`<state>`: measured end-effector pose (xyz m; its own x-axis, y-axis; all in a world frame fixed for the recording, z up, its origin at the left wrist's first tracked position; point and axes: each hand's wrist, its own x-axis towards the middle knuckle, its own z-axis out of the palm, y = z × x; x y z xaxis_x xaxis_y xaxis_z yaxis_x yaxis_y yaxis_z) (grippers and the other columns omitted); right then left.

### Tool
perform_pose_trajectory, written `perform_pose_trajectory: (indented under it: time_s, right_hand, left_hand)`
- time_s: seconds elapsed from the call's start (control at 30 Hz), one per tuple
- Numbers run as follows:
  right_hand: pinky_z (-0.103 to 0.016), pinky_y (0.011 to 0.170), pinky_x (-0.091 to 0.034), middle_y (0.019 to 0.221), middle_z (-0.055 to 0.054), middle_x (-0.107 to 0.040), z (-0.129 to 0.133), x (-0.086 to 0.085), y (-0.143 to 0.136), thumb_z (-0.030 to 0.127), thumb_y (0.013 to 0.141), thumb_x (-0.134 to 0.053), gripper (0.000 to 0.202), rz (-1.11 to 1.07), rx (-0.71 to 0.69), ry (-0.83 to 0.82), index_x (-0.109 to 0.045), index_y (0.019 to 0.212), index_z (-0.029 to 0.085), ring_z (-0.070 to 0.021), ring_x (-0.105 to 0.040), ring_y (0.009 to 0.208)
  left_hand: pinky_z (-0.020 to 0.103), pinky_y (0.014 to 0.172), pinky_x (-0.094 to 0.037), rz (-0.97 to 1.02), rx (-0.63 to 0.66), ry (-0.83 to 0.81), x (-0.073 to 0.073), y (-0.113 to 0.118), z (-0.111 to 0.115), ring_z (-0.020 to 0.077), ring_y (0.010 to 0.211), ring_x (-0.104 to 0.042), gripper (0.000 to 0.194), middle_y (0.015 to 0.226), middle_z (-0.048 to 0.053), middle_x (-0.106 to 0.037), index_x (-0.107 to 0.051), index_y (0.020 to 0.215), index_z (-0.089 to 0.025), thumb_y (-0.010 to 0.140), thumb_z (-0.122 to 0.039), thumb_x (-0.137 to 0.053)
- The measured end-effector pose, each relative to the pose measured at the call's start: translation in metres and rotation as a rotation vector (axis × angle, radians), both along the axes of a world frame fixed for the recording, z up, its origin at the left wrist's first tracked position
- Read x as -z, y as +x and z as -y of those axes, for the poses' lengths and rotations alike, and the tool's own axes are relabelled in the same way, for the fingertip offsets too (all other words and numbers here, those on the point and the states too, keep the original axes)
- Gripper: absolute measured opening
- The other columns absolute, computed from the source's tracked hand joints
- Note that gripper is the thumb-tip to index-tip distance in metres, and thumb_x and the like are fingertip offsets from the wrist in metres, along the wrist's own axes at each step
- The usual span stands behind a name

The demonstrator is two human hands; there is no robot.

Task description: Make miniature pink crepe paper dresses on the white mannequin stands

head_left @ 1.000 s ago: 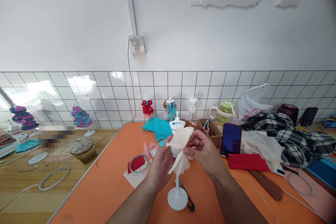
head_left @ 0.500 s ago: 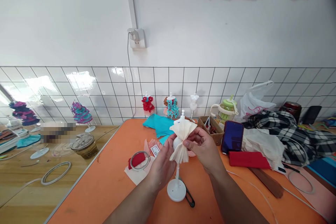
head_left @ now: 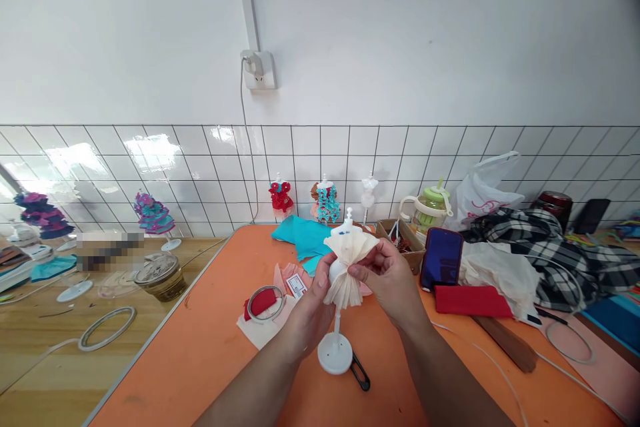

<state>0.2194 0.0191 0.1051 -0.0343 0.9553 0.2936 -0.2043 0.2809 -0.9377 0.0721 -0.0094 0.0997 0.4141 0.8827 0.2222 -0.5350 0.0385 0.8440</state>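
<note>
A person's left hand (head_left: 313, 307) holds the white mini mannequin (head_left: 337, 272) by its side, some fingers hidden, while the right hand (head_left: 395, 285) pinches a gathered cream cloth (head_left: 351, 245) between thumb and fingers across the mannequin's front. A black-handled tool (head_left: 360, 372) shows beside the mannequin's round base, above an orange table (head_left: 200, 353). Left of the mannequin, a metal ring (head_left: 265, 321) lies over red fabric (head_left: 261, 303); behind the mannequin spreads cyan cloth (head_left: 303, 238). To its right, a phone (head_left: 442, 259) stands just behind a folded red cloth (head_left: 473, 301). Farther behind the mannequin, near the tiled wall (head_left: 305, 143), stand 1 red-dressed figure (head_left: 281, 197), 1 cyan-ruffled figure (head_left: 327, 202) and 1 white figure (head_left: 369, 192).
</note>
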Motion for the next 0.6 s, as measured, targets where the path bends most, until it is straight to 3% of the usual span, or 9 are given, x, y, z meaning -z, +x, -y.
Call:
perform_pose_trajectory:
  time_s: [0.33, 0.6]
  right_hand:
    - [-0.025, 0.067, -0.046, 0.082, 0.001, -0.064, -0.004, 0.003, 0.003, 0.029, 0.064, -0.080, 0.040, -0.010, -0.038, 0.016, -0.054, 0.094, 0.022, -0.0144, -0.058, 0.075]
    - [-0.027, 0.067, -0.046, 0.088, -0.002, -0.063, -0.004, 0.005, 0.002, 0.036, 0.067, -0.077, 0.040, 0.107, 0.031, 0.034, -0.060, 0.100, 0.021, -0.0155, -0.056, 0.075]
  left_hand:
    - [0.047, 0.107, -0.021, 0.022, 0.028, 0.110, 0.012, 0.003, -0.008, 0.0326, 0.134, -0.027, 0.060, 0.140, 0.009, -0.041, -0.039, 0.131, -0.026, 0.080, -0.046, -0.061]
    - [0.046, 0.107, -0.023, 0.039, 0.059, 0.106, 0.007, 0.004, -0.004, 0.0310, 0.133, -0.029, 0.061, 0.138, 0.009, -0.042, -0.036, 0.131, -0.027, 0.079, -0.040, -0.064]
